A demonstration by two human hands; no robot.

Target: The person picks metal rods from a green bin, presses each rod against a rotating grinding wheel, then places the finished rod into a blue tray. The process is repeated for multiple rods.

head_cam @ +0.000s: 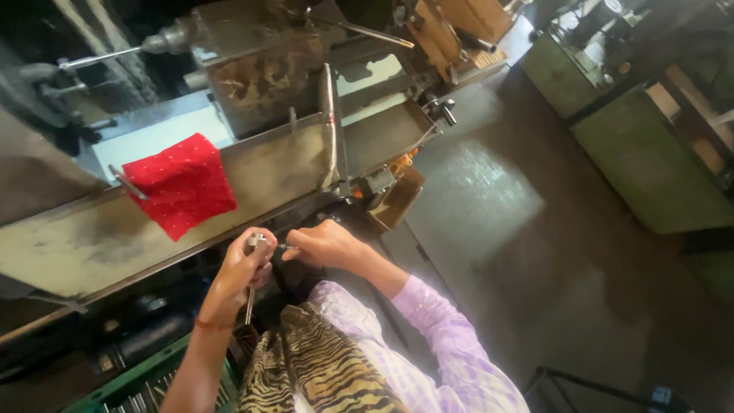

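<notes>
1. The person's left hand (243, 264) is curled tight around a thin metal tool (251, 283). The tool's shiny top pokes out above the fingers and its long shaft hangs straight down below the hand.
2. The right hand (325, 245) is just beside the left one. Its fingers pinch a small dark part (284, 248) near the top of the tool. That part is too small to tell what it is.
3. Both hands are low down, right in front of the long metal counter (92, 237) of a big machine.
4. A red cloth (183, 183) lies on the counter, up and to the left of the hands. It does not touch them.
5. A thin metal bar (330, 126) stands up on the counter, to the right of the cloth.
6. A brown open box (396, 200) hangs off the machine's edge, above the right wrist.
7. A green crate (145, 382) with metal bits inside sits low on the left, under the left arm.
8. Green cabinets (650, 164) stand far off on the right, across the dark floor (535, 252).
</notes>
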